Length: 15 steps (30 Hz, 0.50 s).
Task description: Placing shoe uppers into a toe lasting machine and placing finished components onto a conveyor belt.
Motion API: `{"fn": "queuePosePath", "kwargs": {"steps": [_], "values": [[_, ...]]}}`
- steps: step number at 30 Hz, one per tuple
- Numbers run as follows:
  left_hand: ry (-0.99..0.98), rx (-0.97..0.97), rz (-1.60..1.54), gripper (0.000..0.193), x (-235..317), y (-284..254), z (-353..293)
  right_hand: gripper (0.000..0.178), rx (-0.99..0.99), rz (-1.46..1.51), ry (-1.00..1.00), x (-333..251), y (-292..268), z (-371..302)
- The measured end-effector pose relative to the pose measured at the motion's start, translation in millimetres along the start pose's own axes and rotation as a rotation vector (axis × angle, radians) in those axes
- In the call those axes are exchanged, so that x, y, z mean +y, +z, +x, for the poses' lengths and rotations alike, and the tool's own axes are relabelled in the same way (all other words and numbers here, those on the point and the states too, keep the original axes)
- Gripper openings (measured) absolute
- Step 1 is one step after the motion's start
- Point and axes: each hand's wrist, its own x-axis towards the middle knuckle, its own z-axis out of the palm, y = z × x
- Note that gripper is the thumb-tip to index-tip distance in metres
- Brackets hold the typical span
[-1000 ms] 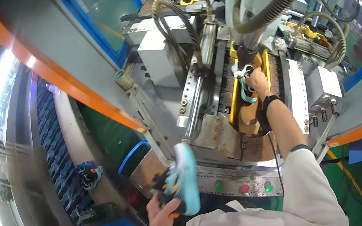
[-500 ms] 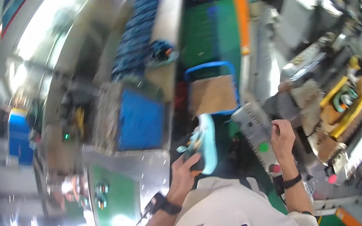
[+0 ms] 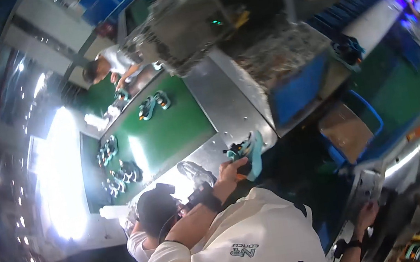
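My left hand (image 3: 231, 172) is closed around a sneaker (image 3: 255, 157) with a light teal sole and a dark upper with orange bits. The sneaker is held tilted, its sole turned to the right, by the metal edge of a green conveyor belt (image 3: 178, 125). At lower right my right hand (image 3: 367, 215) is beside a machine panel (image 3: 366, 185), apart from the sneaker. Its fingers are small and blurred, and whether they touch the panel I cannot tell. A pale grey, shoe-shaped thing (image 3: 196, 173) lies in the glare on the metal edge near my left wrist.
A pair of sneakers (image 3: 153, 105) and several others (image 3: 124, 176) stand on the belt. A person in a dark cap (image 3: 157, 212) is close at my left; another (image 3: 113, 66) works across the belt. To the right are a blue-panelled machine (image 3: 301, 96) and a blue-framed chair (image 3: 344, 130).
My view has swung left, bringing the green belt and the people beside it into view. The sneaker has stayed in my left hand. My right hand now appears lower and farther right.
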Motion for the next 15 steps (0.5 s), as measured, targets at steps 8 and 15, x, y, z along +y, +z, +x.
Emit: {"fn": "queuePosePath", "kwargs": {"steps": [8,15], "values": [[-0.06,0.548,-0.025,0.039,-15.4,-199.6,206.5,0.027,0.246,0.348,-0.372,-179.6,-18.2,158.4],[0.433,0.413,0.786,0.018,-28.9,-358.1,339.1,0.031,0.032,0.299,-0.315,-436.7,-54.8,229.5]]}}
